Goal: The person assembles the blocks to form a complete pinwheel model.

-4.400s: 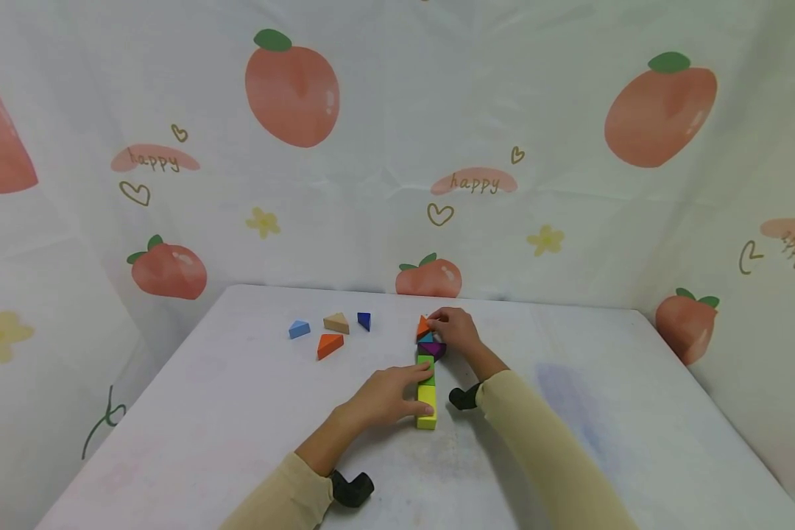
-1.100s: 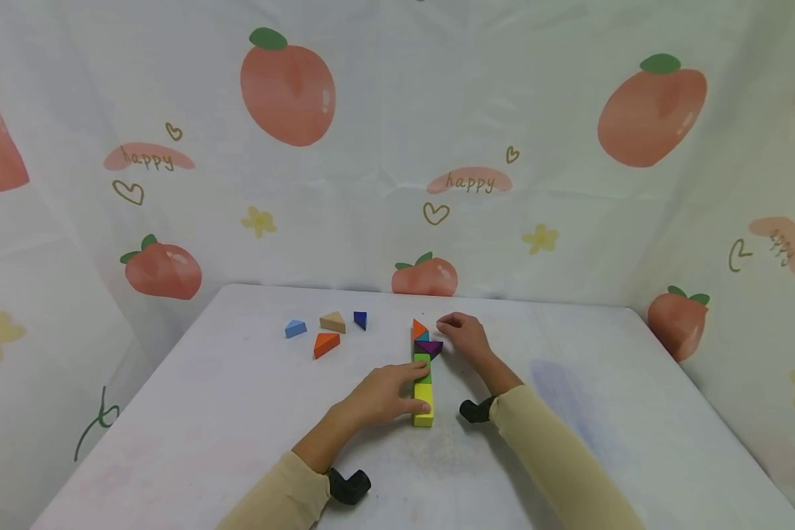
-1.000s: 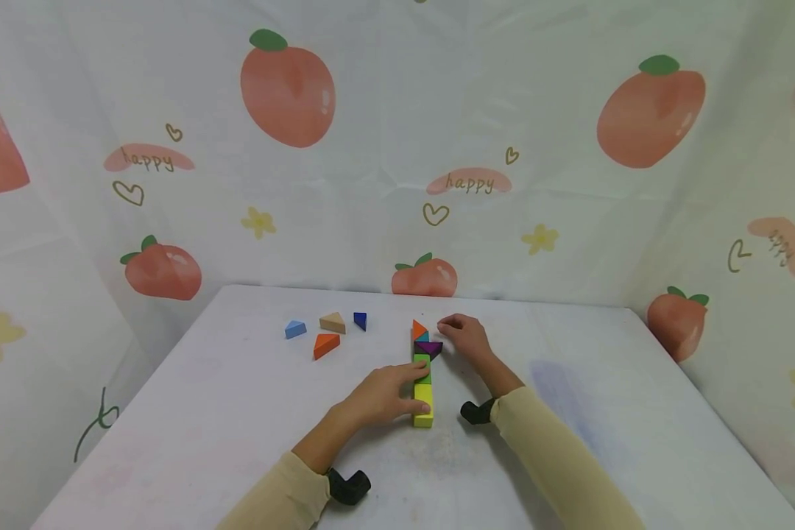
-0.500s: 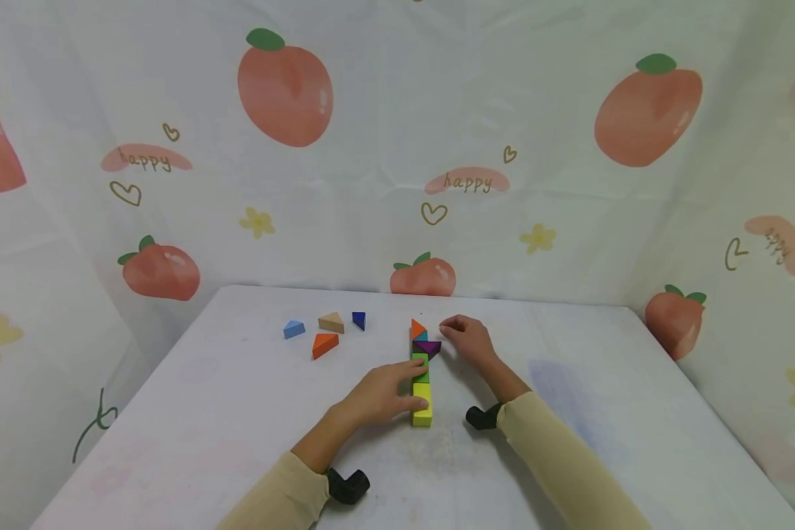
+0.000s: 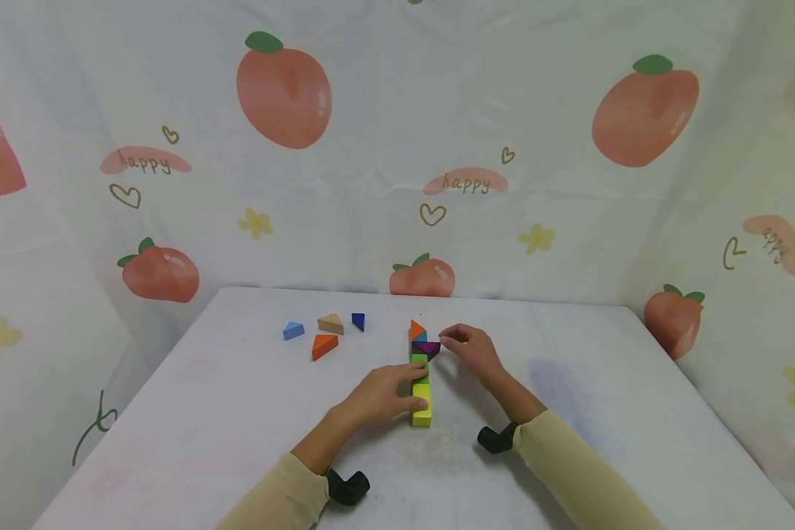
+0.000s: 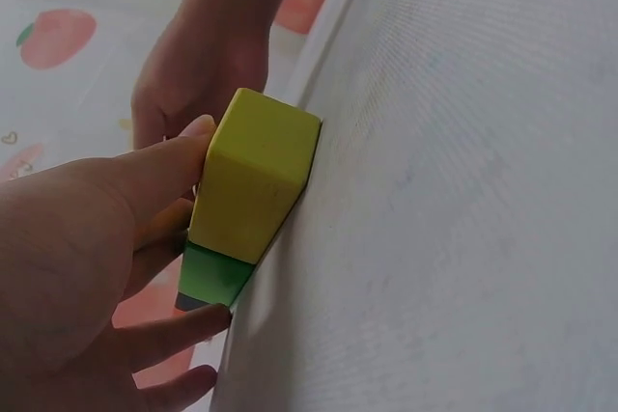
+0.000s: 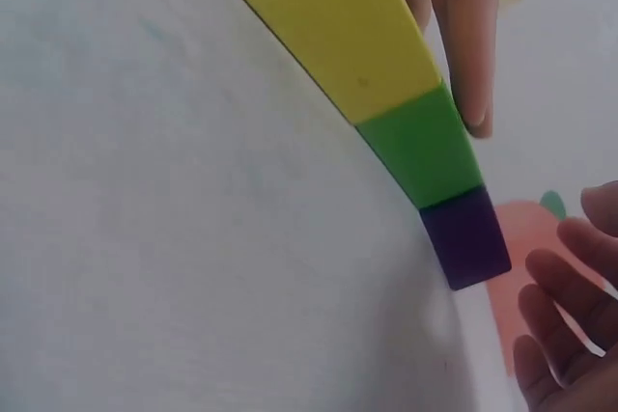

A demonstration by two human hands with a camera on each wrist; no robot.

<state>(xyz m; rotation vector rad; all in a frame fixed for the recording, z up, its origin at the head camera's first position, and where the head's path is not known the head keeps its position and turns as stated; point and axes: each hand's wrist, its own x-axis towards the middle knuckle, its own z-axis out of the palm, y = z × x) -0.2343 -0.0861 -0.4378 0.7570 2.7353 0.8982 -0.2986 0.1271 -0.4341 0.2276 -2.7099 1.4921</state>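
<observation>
A row of toy blocks runs away from me along the white table: a yellow block nearest, then a green block, a purple triangular block, a small teal piece and an orange triangle at the far end. My left hand rests against the row from the left, thumb on the yellow block and extended fingertips on the green one. Just right of the purple block hovers my right hand, its fingers loosely bent around nothing; the right wrist view shows these fingers holding no block.
Several loose pieces lie at the back left: a light blue block, a plain wood triangle, a dark blue triangle and an orange-red triangle. Behind the table hangs a fruit-printed curtain.
My right hand has let go at the far orange and teal pieces, drawn off to the right, then come nearer to me beside the purple block. The left hand stays on the row.
</observation>
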